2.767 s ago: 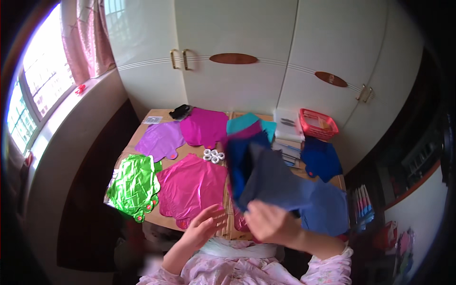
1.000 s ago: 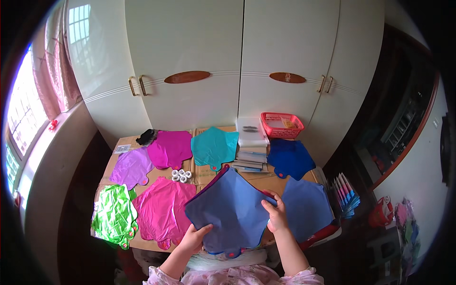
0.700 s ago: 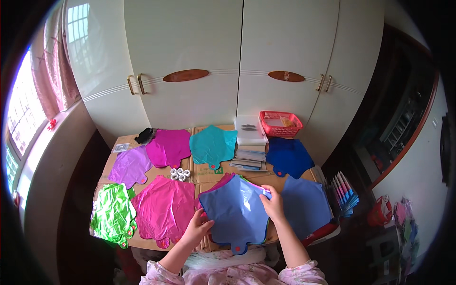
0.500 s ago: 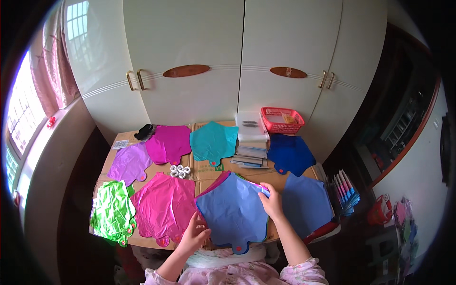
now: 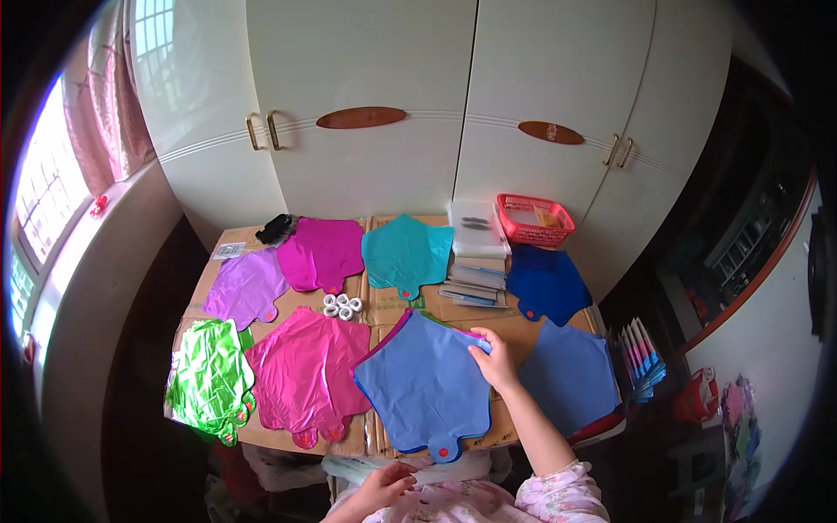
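A stack of flat star-shaped foil balloons [image 5: 425, 379], light blue on top, lies at the near middle of the table. Pink, purple and green edges peek out along its top side. My right hand [image 5: 495, 359] pinches the stack's upper right point, thumb on the blue face. The stack's tab with a red dot hangs toward me at the table's front edge. My left hand [image 5: 384, 488] is low over my lap, beside white plastic, fingers loosely bent and apart with nothing seen in them. Left of the stack lies a pink foil balloon [image 5: 309, 375]; to its right, another blue one [image 5: 571, 375].
Green [image 5: 209, 376], lilac [image 5: 247, 288], magenta [image 5: 321, 253], teal [image 5: 407, 253] and dark blue [image 5: 547, 283] foil balloons lie around. White rolls [image 5: 342, 306], clear bags [image 5: 478, 228], grey packets [image 5: 476, 281] and a red basket [image 5: 535, 234] sit farther back. Colourful packets [image 5: 643, 362] stand right.
My left hand has let go of the stack's left side and dropped toward my lap. My right hand keeps its hold at the upper right point. The view has shifted slightly.
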A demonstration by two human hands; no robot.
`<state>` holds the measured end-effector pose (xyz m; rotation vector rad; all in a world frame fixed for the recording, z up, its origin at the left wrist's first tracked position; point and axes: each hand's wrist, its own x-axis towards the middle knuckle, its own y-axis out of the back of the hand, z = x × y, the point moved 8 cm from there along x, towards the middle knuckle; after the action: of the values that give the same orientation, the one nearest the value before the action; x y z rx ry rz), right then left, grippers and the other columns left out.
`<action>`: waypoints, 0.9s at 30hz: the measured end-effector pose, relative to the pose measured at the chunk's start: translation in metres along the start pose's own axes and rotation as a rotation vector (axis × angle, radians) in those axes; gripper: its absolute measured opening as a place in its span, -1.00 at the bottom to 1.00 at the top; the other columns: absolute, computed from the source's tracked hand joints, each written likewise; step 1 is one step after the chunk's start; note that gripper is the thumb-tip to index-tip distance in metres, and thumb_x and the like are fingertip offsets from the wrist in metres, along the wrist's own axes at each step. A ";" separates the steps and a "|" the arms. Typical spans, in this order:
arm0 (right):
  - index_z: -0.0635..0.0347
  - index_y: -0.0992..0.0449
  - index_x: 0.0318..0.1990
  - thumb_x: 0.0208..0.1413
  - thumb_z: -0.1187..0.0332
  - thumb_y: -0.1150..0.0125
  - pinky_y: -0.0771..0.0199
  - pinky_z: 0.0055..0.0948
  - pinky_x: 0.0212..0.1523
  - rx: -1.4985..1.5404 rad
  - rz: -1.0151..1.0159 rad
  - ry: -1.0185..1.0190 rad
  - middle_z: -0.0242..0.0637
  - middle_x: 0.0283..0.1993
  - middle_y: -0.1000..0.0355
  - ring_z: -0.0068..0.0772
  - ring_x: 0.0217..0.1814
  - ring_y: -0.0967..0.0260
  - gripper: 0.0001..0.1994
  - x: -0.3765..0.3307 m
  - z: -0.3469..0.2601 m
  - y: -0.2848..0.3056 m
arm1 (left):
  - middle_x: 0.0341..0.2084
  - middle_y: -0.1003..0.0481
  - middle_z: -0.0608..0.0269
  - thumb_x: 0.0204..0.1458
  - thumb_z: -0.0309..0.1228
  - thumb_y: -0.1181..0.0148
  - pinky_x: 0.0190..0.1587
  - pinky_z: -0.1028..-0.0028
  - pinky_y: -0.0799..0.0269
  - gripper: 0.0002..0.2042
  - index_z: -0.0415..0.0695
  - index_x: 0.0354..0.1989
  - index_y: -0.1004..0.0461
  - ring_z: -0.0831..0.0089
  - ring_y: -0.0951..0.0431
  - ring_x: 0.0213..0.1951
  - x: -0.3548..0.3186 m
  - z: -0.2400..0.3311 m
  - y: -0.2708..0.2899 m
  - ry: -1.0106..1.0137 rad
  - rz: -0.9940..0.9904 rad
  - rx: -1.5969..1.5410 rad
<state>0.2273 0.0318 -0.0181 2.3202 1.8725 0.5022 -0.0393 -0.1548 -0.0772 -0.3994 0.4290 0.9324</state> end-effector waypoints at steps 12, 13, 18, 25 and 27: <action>0.24 -0.27 0.15 0.16 0.10 -0.04 -0.02 0.03 0.26 -0.772 -0.156 0.416 -0.01 0.19 -0.25 -0.01 0.29 -0.13 -0.50 0.021 -0.037 -0.060 | 0.11 -0.35 0.02 0.16 -0.38 -0.02 0.24 0.33 -0.17 -0.72 -0.30 -0.03 -0.35 0.27 -0.31 0.19 0.048 -0.028 -0.054 0.096 -0.325 -0.801; 0.25 -0.25 0.16 0.16 0.10 -0.04 -0.02 0.03 0.26 -0.769 -0.188 0.404 0.00 0.19 -0.26 -0.02 0.29 -0.13 -0.49 0.020 -0.034 -0.065 | 0.11 -0.35 0.02 0.16 -0.38 -0.01 0.25 0.31 -0.16 -0.74 -0.29 -0.06 -0.36 0.25 -0.31 0.19 0.050 -0.028 -0.059 0.092 -0.355 -0.846; 0.33 -0.26 0.11 0.14 0.12 -0.06 -0.14 -0.11 0.20 -0.835 -0.179 0.483 -0.02 0.12 -0.32 -0.04 0.20 -0.22 -0.49 -0.026 -0.046 -0.049 | 0.09 -0.35 -0.05 0.16 -0.40 0.02 0.24 0.27 -0.20 -0.80 -0.29 -0.17 -0.36 0.18 -0.31 0.19 0.047 -0.023 -0.076 0.265 -0.360 -0.987; 0.31 -0.26 0.11 0.14 0.14 -0.09 -0.26 -0.18 0.13 -0.636 -0.296 0.317 0.00 0.04 -0.36 0.00 0.13 -0.27 -0.50 -0.061 -0.057 -0.031 | -0.07 -0.43 -0.04 0.15 -0.35 0.02 0.18 0.21 -0.28 -0.66 -0.39 -0.02 -0.32 0.20 -0.41 0.02 0.029 -0.029 -0.074 0.411 -0.307 -1.049; 0.30 -0.25 0.13 0.14 0.15 -0.09 -0.26 -0.18 0.13 -0.620 -0.300 0.275 0.01 0.05 -0.36 0.01 0.12 -0.27 -0.50 -0.058 -0.055 -0.028 | -0.19 -0.46 0.06 0.17 -0.34 0.03 0.09 0.22 -0.35 -0.71 -0.34 -0.10 -0.34 0.27 -0.44 -0.11 0.031 -0.037 -0.069 0.393 -0.279 -1.000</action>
<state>0.1728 -0.0242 0.0144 1.6061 1.7798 1.2010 0.0277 -0.1893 -0.1140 -1.5322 0.2193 0.7367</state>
